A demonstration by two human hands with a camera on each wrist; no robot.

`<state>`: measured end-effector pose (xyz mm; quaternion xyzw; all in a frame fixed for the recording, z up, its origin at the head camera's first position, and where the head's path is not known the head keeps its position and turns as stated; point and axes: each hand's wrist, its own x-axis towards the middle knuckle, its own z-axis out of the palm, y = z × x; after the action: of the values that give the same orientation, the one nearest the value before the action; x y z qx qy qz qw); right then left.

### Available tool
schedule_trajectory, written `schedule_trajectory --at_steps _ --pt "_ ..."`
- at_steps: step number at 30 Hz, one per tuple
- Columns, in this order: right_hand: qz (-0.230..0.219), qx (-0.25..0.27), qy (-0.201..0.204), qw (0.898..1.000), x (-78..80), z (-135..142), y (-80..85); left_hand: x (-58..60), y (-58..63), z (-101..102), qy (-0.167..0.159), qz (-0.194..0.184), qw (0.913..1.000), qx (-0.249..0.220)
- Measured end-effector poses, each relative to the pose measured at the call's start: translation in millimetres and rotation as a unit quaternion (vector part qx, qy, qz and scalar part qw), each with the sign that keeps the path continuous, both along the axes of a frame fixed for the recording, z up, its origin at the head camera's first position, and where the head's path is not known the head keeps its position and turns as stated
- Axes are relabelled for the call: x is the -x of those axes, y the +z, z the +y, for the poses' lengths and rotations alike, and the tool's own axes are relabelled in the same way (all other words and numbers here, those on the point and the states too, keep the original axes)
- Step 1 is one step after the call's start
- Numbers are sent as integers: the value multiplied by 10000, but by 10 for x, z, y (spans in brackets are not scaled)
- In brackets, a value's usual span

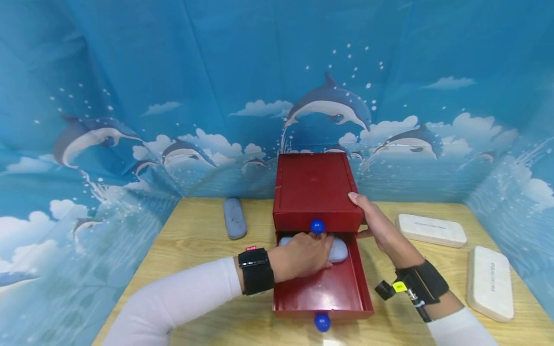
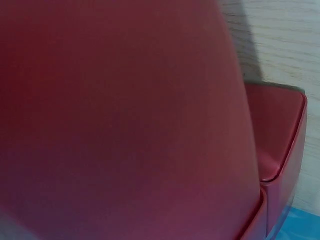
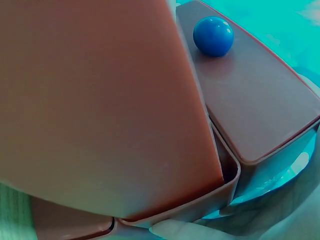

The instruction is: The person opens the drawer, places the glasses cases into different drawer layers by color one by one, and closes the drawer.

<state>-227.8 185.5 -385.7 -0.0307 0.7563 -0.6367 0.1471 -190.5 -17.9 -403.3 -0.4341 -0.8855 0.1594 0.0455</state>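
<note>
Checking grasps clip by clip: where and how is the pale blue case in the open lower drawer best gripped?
Likely across its middle, thumb and fingers on the long sides, from the front and above: the pale blue case lies crosswise, long and narrow, and the upper drawer limits reach from behind. The left hand covers that middle.

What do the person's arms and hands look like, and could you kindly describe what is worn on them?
The left sleeve and right sleeve are white. A wide black left wrist strap carries a small red tag. The black right wrist strap bears a small black device and a yellow label. The left hand and right hand wear no gloves.
</note>
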Motion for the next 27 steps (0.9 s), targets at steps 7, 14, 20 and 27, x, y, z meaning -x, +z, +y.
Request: schedule_trajectory --at_steps 7,14,20,27 --pt "13 4 4 10000 5 -1 -2 -6 5 1 -27 224 9997 13" --pt "-27 -24 -2 10000 5 4 -3 -21 -5 0 -127 607 9979 195" --pt "-4 -22 -23 10000 2 5 2 -34 6 27 7 610 9975 351" --pt "-5 -39 -8 10000 2 3 -2 -108 27 40 103 594 9967 547"
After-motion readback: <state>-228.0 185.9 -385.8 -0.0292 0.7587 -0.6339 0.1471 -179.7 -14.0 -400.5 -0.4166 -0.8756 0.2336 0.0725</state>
